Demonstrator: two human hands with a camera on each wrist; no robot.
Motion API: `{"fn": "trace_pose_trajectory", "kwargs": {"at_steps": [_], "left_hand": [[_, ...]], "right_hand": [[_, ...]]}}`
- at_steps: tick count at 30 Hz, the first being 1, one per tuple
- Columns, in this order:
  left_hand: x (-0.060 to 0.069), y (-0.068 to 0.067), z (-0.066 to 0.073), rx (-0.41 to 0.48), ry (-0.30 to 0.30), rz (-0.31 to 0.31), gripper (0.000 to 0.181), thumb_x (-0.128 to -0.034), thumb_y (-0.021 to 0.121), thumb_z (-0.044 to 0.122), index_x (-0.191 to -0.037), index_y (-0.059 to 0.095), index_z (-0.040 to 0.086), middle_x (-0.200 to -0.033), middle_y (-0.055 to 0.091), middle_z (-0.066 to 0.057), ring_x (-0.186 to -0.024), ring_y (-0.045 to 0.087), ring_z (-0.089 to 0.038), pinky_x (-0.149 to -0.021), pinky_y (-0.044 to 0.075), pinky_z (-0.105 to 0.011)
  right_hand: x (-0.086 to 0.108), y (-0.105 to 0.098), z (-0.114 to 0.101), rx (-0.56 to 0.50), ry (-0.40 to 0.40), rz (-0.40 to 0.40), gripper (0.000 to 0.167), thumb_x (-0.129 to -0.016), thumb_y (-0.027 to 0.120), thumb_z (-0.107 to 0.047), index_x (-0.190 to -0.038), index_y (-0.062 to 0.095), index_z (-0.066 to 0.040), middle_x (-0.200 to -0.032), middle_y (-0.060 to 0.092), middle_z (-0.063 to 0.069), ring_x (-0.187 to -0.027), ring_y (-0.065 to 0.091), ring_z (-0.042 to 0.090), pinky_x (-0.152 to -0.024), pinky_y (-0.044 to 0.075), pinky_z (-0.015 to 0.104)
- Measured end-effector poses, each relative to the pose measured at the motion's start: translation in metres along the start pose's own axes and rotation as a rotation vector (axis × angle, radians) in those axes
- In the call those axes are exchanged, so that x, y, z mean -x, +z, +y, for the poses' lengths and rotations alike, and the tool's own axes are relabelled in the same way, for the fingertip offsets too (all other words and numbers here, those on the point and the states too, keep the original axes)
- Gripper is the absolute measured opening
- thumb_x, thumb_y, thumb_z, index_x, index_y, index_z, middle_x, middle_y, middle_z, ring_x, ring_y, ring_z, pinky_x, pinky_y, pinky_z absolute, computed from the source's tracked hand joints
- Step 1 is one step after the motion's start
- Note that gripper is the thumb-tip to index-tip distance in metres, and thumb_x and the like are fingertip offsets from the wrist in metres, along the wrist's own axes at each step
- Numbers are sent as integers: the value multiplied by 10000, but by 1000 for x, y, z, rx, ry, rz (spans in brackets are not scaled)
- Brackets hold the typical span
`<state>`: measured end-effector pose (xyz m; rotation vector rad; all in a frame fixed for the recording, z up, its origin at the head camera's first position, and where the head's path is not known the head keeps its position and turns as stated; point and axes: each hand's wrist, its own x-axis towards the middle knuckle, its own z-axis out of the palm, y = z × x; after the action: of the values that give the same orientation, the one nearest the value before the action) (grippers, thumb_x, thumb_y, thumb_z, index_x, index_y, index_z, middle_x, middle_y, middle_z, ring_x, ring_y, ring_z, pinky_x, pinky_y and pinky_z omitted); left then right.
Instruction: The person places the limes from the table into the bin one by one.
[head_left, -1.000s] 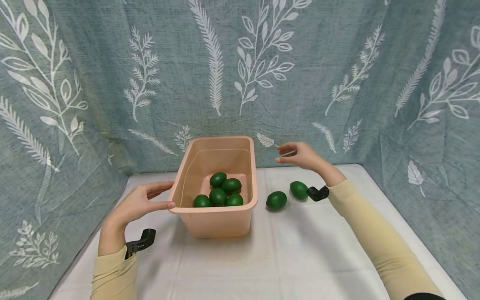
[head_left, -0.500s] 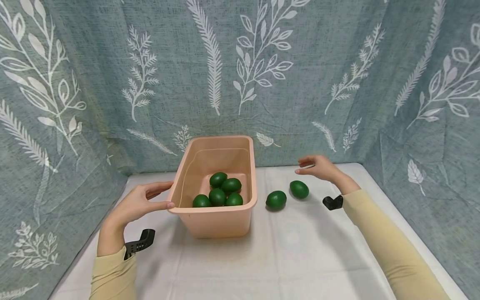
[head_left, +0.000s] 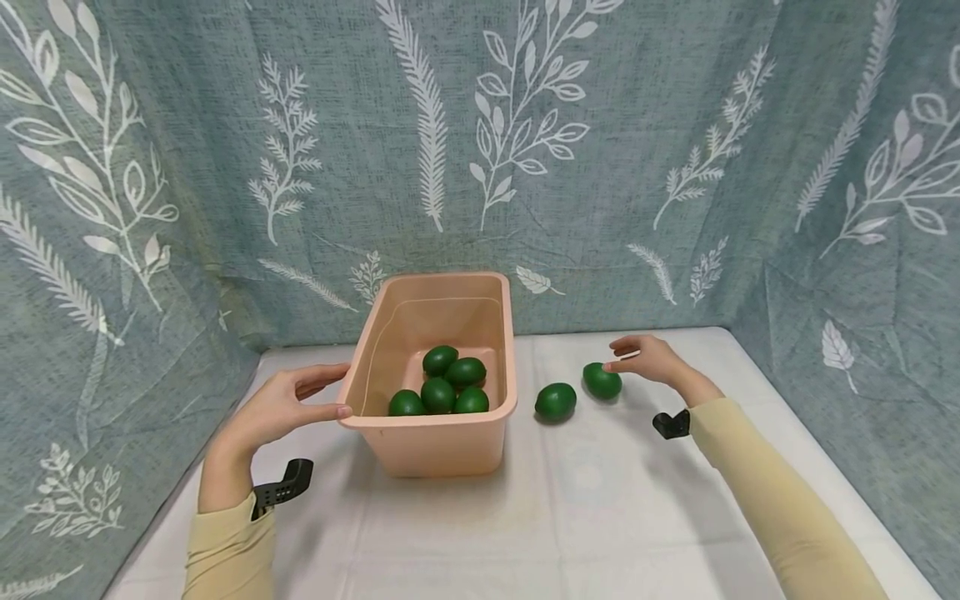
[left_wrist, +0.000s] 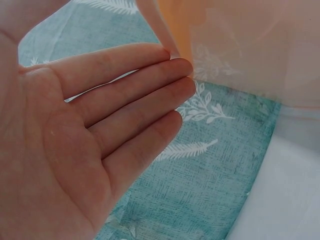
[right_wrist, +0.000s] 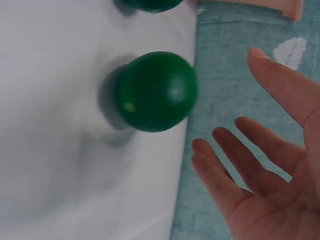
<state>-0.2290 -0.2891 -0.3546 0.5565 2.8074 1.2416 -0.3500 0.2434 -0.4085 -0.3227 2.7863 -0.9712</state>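
A peach plastic bin (head_left: 442,446) stands on the white cloth, with several green limes (head_left: 438,395) lying in its near half. My left hand (head_left: 273,408) rests its fingertips and thumb against the bin's left rim; in the left wrist view its fingers (left_wrist: 135,100) look straight. Right of the bin lie two more limes, a nearer lime (head_left: 556,403) and a farther lime (head_left: 600,383). My right hand (head_left: 651,360) hovers just above and behind the farther lime. In the right wrist view its fingers are spread and hold nothing, apart from the lime (right_wrist: 157,92).
A blue-green curtain (head_left: 585,167) with white leaf prints hangs behind and at both sides. The white tablecloth (head_left: 570,517) covers the table in front of the bin and beneath the limes. A black wrist strap (head_left: 281,483) is on each arm.
My right hand has moved rightward away from the bin, then down toward the farther lime. My left hand, the bin and the limes keep their places.
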Motion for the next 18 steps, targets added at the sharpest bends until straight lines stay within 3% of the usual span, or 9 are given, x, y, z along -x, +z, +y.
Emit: {"fn": "trace_pose_trajectory", "kwargs": {"at_steps": [18], "left_hand": [[0, 0, -1, 2, -10, 0, 675, -824, 737, 366, -1386, 491, 83, -1404, 497, -135, -1339, 388, -406, -1061, 388, -567]], "right_hand": [[-7, 35, 19, -37, 40, -10, 679, -848, 704, -345, -1362, 461, 28, -1327, 499, 281, -1214, 474, 436, -965, 468, 527]]}}
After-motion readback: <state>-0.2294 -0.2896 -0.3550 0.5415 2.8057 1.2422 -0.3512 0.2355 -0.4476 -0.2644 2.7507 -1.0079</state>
